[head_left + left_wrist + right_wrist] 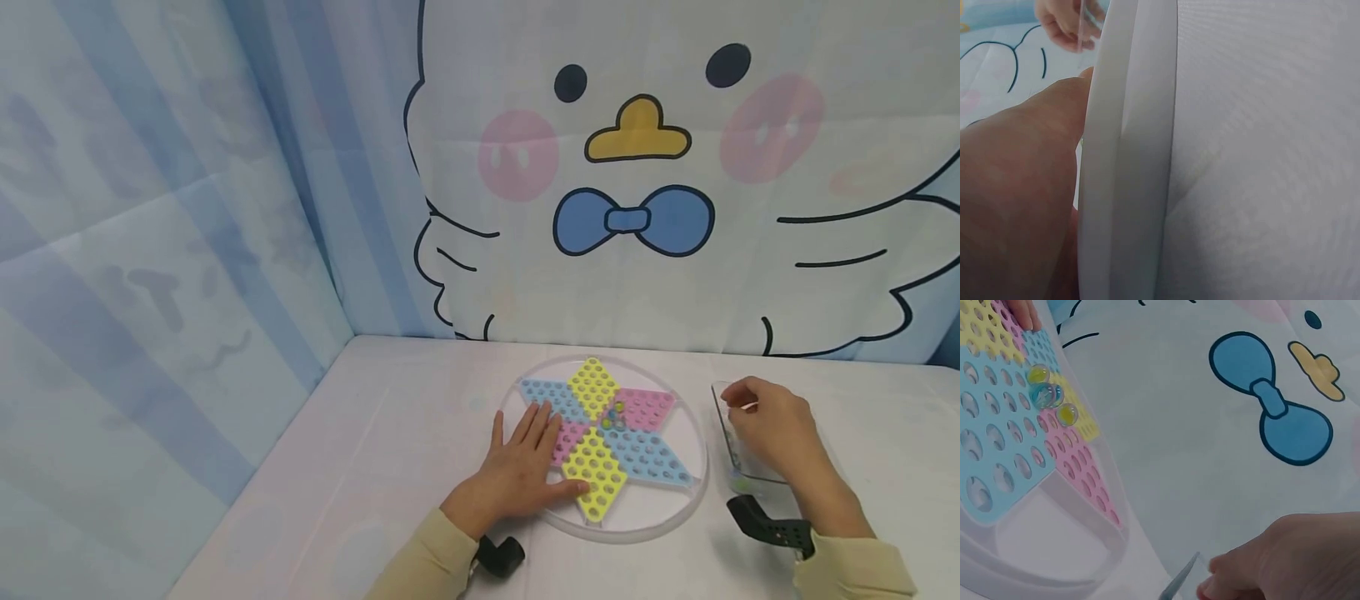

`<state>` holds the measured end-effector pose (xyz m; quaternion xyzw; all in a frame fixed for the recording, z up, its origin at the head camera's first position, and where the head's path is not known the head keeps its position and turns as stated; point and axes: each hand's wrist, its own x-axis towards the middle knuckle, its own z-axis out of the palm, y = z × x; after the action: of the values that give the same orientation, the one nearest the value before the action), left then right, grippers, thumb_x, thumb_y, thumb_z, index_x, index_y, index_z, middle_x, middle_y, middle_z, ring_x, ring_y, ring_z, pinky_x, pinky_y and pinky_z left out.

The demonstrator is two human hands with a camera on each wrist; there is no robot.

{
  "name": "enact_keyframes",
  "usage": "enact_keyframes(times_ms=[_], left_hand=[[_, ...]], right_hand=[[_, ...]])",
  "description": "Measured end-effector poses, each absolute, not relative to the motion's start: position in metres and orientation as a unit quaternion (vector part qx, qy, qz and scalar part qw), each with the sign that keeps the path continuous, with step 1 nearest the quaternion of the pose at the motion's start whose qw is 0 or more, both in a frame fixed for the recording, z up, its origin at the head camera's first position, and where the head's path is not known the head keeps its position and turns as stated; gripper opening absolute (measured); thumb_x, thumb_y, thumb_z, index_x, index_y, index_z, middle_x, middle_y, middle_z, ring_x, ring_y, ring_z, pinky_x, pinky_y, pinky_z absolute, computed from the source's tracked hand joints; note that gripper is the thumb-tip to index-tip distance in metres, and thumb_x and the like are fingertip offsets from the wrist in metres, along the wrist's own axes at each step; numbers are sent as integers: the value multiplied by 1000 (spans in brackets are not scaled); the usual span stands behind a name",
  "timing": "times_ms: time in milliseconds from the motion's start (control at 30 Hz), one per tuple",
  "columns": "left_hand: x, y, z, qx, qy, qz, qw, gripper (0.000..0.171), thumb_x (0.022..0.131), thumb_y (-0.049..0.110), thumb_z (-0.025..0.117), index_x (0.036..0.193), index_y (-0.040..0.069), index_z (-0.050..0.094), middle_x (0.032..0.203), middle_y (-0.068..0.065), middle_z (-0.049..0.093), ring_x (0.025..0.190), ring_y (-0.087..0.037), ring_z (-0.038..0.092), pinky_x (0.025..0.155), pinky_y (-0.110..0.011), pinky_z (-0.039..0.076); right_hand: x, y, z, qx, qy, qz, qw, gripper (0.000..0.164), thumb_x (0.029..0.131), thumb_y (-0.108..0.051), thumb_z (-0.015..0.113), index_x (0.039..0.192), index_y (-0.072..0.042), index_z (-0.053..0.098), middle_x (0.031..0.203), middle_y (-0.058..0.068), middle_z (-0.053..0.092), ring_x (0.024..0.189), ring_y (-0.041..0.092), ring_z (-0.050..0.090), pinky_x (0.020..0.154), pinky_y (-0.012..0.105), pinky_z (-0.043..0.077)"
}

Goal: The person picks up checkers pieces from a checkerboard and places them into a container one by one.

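Observation:
A round Chinese checkers board [701,492] lies on the table, with a star of yellow, blue and pink hole panels. My left hand [517,475] rests flat on its left side, fingers spread over blue and pink, thumb on yellow. Several glass marbles [1041,394] sit in holes near the star's centre, on the right half. My right hand [776,425] is over a clear plastic box [738,458], fingers curled by its far left edge. In the right wrist view those fingertips are beside the box's corner [1188,569]; whether they pinch something is hidden.
Greenish marbles [741,483] show at the near end of the clear box. The white table [360,467] meets a cloth backdrop [525,283] with a cartoon bird behind, and another cloth [165,292] hangs at the left. Black wrist mounts [772,525] are on both arms.

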<state>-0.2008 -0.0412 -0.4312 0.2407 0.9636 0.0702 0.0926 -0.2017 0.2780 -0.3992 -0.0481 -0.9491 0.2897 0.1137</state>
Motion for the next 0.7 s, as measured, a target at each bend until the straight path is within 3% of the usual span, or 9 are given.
enact_keyframes(times_ms=[133,233,333,433,700], left_hand=[[-200,-41,-430,241,963,72,95,100,87,81,38,161,19,10,169,-1,0,157,-19,-3,122,-62,-1],[-200,-42,-431,241,963,74,97,100,87,81,38,161,19,10,169,-1,-1,157,-19,-3,122,-62,-2],[-200,-42,-431,242,963,74,95,100,87,81,37,161,19,9,169,-1,-1,157,-19,-3,122,-62,-2],[-200,-42,-430,243,963,72,94,101,87,82,37,161,19,9,169,-1,-1,157,-19,-3,122,-62,-1],[-201,-42,-431,245,962,72,93,101,87,82,36,161,19,8,169,-1,-2,156,-19,-4,122,-62,-2]], right_hand=[[-199,271,-395,-52,-934,301,184,22,92,-5,52,108,6,62,103,30,63,90,40,57,73,51,55],[-199,267,-392,-45,-925,306,223,21,92,-5,53,107,5,63,102,28,64,91,38,58,68,36,53],[-199,262,-389,-33,-917,313,246,20,92,-5,54,107,4,64,103,26,65,94,37,59,68,17,43],[-199,257,-388,-18,-910,330,249,21,93,-5,54,109,3,64,105,25,65,98,37,60,68,7,36],[-201,240,-389,29,-901,354,248,18,92,-1,57,108,1,65,103,22,66,98,35,61,73,2,35]])
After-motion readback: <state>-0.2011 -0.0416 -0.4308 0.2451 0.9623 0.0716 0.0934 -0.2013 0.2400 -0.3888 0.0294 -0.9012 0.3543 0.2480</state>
